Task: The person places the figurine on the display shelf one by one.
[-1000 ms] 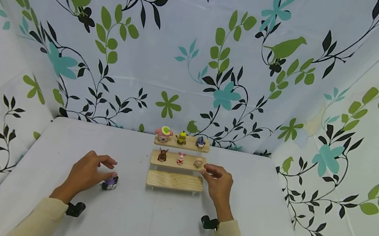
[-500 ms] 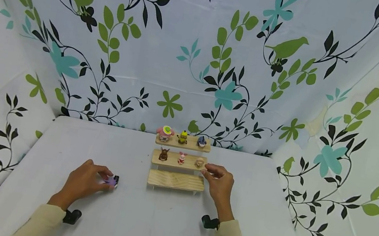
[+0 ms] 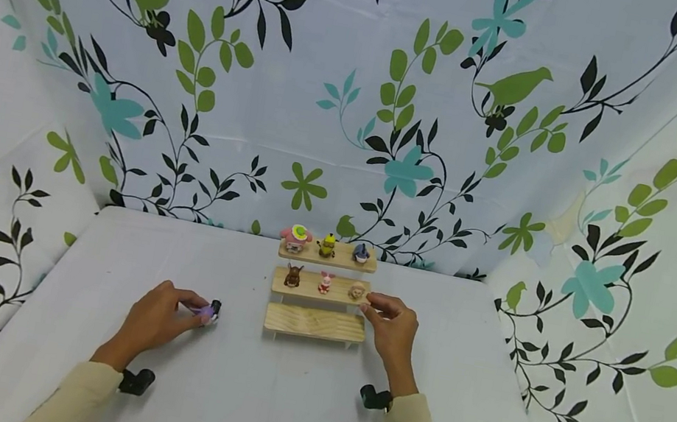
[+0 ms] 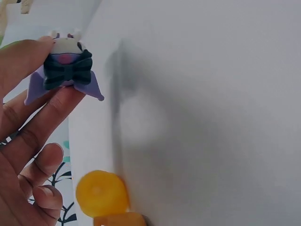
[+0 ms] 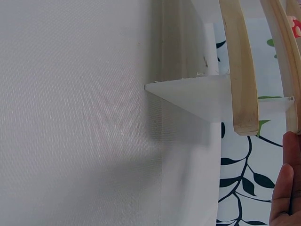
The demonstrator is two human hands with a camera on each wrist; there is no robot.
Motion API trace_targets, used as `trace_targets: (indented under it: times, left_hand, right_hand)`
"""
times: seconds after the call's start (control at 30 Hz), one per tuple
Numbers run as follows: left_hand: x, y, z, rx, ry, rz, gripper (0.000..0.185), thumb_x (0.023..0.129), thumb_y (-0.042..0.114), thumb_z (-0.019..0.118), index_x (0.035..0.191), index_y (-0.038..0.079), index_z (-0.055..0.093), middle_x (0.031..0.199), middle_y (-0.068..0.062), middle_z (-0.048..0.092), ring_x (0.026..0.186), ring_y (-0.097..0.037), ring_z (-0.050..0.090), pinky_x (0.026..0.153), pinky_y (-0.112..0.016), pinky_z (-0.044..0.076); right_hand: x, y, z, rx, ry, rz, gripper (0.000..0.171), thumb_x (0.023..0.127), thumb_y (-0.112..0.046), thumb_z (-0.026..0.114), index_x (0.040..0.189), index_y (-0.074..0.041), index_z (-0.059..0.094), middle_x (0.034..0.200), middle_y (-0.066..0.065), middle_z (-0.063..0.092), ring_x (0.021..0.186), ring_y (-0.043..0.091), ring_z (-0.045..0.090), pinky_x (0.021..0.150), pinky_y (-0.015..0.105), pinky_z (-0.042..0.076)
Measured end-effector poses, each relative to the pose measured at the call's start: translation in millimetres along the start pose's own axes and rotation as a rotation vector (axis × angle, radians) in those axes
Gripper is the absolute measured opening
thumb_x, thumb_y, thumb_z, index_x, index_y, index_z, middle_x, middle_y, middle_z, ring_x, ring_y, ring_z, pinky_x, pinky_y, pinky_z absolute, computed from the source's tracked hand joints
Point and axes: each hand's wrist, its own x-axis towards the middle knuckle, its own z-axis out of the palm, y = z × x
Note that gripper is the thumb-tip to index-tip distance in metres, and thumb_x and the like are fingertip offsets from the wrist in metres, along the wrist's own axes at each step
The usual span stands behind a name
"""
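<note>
My left hand (image 3: 162,316) pinches a small purple figurine (image 3: 209,310) between thumb and fingers, just above the white table, left of the wooden stand. In the left wrist view the figurine (image 4: 68,70) shows a purple cape and a dark bow. The three-step wooden stand (image 3: 314,323) has a bare bottom step. A brown figure (image 3: 293,276), a pink one (image 3: 324,282) and a beige one (image 3: 356,291) stand on its middle step. My right hand (image 3: 389,328) rests by the stand's right end with loosely curled fingers, holding nothing. The right wrist view shows the step edges (image 5: 240,70).
The top step carries a pink figure (image 3: 296,237), a yellow one (image 3: 327,245) and a blue one (image 3: 361,252). Leaf-patterned cloth walls (image 3: 358,95) close in the white table (image 3: 278,410) at the back and on both sides.
My left hand has closed on the purple figurine, lifted it off the table and carried it a little up and right toward the stand. The right hand has stayed put.
</note>
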Motion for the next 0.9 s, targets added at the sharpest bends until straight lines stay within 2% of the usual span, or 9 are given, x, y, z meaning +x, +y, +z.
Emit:
trace_targets:
  times: [0.33, 0.47, 0.7, 0.9]
  left_hand:
    - [10.2, 13.0, -7.8, -0.076, 0.032, 0.006, 0.028, 0.098, 0.035, 0.078, 0.120, 0.018, 0.082, 0.103, 0.001, 0.077, 0.095, -0.024, 0.057, 0.072, -0.032, 0.042]
    - [13.0, 17.0, -9.3, -0.101, 0.036, 0.029, 0.028, 0.099, 0.034, 0.077, 0.121, 0.016, 0.080, 0.106, 0.000, 0.079, 0.097, -0.024, 0.059, 0.075, -0.032, 0.043]
    - [15.4, 24.9, -8.5, -0.142, 0.035, 0.074, 0.028, 0.102, 0.033, 0.073, 0.122, 0.013, 0.077, 0.108, -0.004, 0.076, 0.100, -0.025, 0.061, 0.081, -0.038, 0.045]
    - [17.3, 33.5, -7.4, -0.152, 0.036, 0.077, 0.030, 0.104, 0.033, 0.071, 0.126, 0.013, 0.072, 0.110, -0.004, 0.077, 0.102, -0.025, 0.063, 0.085, -0.041, 0.047]
  right_hand:
    - [1, 3, 1, -0.015, 0.003, -0.004, 0.019, 0.083, -0.014, 0.091, 0.101, -0.017, 0.086, 0.105, 0.000, 0.082, 0.099, 0.016, 0.076, 0.081, 0.019, 0.055]
    - [1, 3, 1, -0.009, 0.001, 0.000, 0.018, 0.084, -0.015, 0.091, 0.101, -0.017, 0.086, 0.106, 0.000, 0.081, 0.099, 0.016, 0.075, 0.080, 0.019, 0.055]
    - [0, 2, 1, -0.006, -0.004, 0.010, 0.018, 0.086, -0.015, 0.090, 0.103, -0.019, 0.086, 0.107, 0.000, 0.081, 0.099, 0.014, 0.074, 0.081, 0.019, 0.055]
    - [0, 1, 1, 0.002, -0.008, 0.010, 0.019, 0.085, -0.014, 0.090, 0.102, -0.018, 0.086, 0.107, 0.000, 0.081, 0.100, 0.015, 0.074, 0.081, 0.019, 0.055]
